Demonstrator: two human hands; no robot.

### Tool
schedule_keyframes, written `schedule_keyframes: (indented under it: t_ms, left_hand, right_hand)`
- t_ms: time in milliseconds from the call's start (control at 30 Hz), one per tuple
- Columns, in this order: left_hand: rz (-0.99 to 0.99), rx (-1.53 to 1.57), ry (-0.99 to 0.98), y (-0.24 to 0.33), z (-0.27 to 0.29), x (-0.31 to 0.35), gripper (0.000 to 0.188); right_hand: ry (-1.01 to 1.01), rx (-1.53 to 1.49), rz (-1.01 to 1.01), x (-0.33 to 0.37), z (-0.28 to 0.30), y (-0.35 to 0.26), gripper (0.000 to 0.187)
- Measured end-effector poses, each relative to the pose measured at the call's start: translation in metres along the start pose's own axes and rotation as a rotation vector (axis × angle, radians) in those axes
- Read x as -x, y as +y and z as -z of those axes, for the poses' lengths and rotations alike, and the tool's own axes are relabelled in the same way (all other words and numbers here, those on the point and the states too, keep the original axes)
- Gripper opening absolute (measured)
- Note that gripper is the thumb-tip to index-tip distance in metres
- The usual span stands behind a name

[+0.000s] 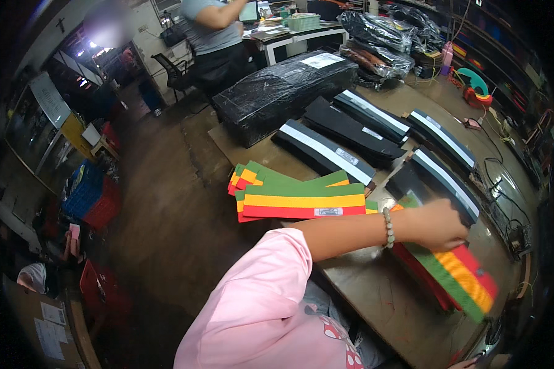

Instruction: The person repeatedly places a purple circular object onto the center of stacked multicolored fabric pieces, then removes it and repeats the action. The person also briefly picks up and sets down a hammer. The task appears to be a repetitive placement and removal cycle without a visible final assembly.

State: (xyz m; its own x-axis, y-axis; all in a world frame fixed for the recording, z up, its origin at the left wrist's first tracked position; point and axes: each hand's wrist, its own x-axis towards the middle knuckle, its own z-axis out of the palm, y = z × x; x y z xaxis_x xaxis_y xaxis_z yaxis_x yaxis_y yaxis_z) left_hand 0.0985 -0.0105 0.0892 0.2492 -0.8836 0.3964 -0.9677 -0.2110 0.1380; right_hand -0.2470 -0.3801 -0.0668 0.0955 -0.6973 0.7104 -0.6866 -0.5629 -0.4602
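Note:
My left hand (440, 225), a beaded bracelet at its wrist, reaches across the table with its fingers closed on a striped fabric strip (458, 273) in green, yellow and red. Under that strip lie more striped strips, their red edges (421, 273) showing. To the left of my hand, a fanned stack of striped strips (289, 202) rests at the table edge, a small label on the top one. A patch of skin at the bottom edge seems to be my right hand (465, 364); its fingers are cut off from view.
Black strips with white bands (326, 150) lie in stacks beyond my hand. A black wrapped parcel (286, 92) sits on the table's far left. Plastic-wrapped bundles (381, 40) are behind. A person (212, 43) stands near a white desk. Cables (505, 178) run along the right.

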Motion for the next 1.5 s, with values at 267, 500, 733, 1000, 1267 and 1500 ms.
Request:
schedule_keyframes:
  t_ms: [267, 500, 733, 1000, 1267, 1500]
  left_hand:
    - [0.243, 0.169, 0.549, -0.016, -0.048, 0.044, 0.018]
    - [0.477, 0.372, 0.454, 0.035, -0.015, 0.052, 0.010]
    - [0.367, 0.449, 0.319, 0.056, -0.035, 0.035, 0.016]
    - [0.450, 0.168, 0.364, 0.057, -0.030, 0.051, 0.022]
    - [0.551, 0.169, 0.365, 0.038, -0.041, 0.075, 0.014]
    - [0.626, 0.349, 0.381, 0.037, -0.042, 0.078, 0.011]
  right_hand:
    - [-0.164, 0.031, -0.291, 0.007, 0.006, 0.034, 0.049]
    - [-0.088, 0.207, -0.049, 0.007, 0.014, 0.012, 0.044]
    - [-0.284, 0.227, -0.209, 0.008, 0.021, -0.014, 0.040]
    - [-0.612, -0.932, -0.139, 0.033, 0.044, -0.209, 0.025]
    - [-0.766, -0.797, -0.145, 0.040, 0.016, -0.266, 0.018]
    - [-0.699, -0.824, -0.080, 0.046, 0.010, -0.261, 0.017]
